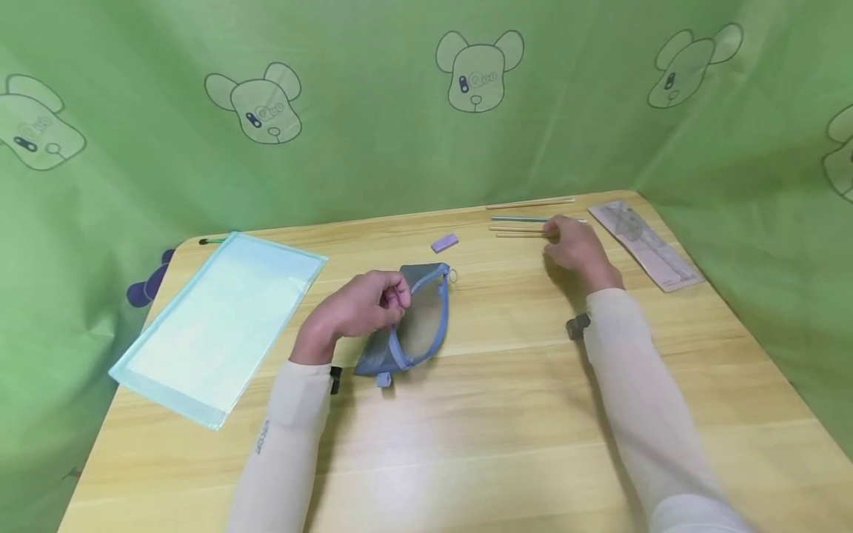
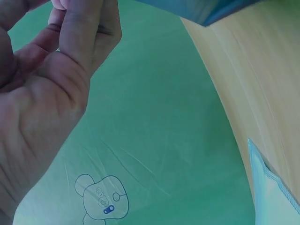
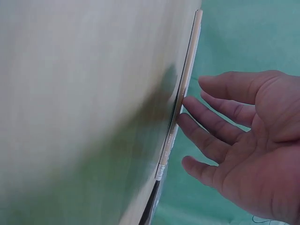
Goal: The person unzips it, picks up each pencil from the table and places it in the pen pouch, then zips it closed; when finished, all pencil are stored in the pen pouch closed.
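Observation:
My left hand point(image 1: 363, 303) has its fingers curled at the upper edge of a blue-grey zip pouch point(image 1: 380, 352), pinching the rim. The pouch's mouth gapes toward the right, with a small ring at its far corner. In the left wrist view, the curled fingers show at upper left and a corner of the pouch point(image 2: 201, 11) at the top. On the right, my right hand point(image 1: 578, 248) reaches over thin wooden paintbrushes point(image 1: 516, 229). The right wrist view shows its fingers spread and loosely bent, fingertips right at a paintbrush point(image 3: 187, 65) with dark bristles.
A teal stick point(image 1: 516, 218) and more wooden sticks point(image 1: 529, 203) lie near the table's back edge. A purple eraser point(image 1: 444, 243) sits behind the pouch. A flat clear packet point(image 1: 649, 248) is at right; a light-blue-edged folder point(image 1: 223, 318) lies left. Green curtains surround the table point(image 1: 466, 459).

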Tool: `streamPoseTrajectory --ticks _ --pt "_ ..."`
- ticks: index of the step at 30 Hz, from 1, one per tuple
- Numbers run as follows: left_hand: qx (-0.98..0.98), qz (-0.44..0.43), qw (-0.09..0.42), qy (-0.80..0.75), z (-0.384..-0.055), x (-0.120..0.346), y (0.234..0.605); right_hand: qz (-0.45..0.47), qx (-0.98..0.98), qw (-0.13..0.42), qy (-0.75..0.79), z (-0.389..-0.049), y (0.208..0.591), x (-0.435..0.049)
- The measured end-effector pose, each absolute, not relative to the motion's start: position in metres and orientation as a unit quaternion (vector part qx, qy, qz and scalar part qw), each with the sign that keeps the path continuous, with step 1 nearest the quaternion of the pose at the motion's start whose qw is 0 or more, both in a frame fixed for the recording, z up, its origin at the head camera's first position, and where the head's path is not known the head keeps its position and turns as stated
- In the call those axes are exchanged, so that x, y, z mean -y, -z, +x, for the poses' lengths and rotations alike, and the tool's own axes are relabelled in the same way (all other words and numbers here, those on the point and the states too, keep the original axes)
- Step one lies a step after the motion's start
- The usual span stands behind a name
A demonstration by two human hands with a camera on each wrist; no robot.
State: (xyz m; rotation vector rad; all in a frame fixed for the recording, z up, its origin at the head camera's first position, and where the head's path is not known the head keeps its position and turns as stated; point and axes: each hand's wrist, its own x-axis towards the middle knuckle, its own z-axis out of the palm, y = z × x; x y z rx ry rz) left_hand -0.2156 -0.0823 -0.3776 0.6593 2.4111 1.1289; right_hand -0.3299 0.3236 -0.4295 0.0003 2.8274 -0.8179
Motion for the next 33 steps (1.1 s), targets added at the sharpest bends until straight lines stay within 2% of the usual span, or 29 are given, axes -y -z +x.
streamPoseTrajectory --ticks 9,25,33 --pt "-0.89 0.213 0.182 -0.36 -0.215 0.083 0.381 -0.006 -0.969 0.092 0.229 -0.341 0.435 -0.327" --pt "-0.902 0.208 0.202 -0.32 -0.218 0.083 0.382 0.012 -0.976 0.091 0.199 -0.349 0.429 -0.332" --pt "-0.903 0.208 0.195 -0.321 -0.221 0.089 0.383 0.003 -0.977 0.115 0.18 -0.341 0.43 -0.33"
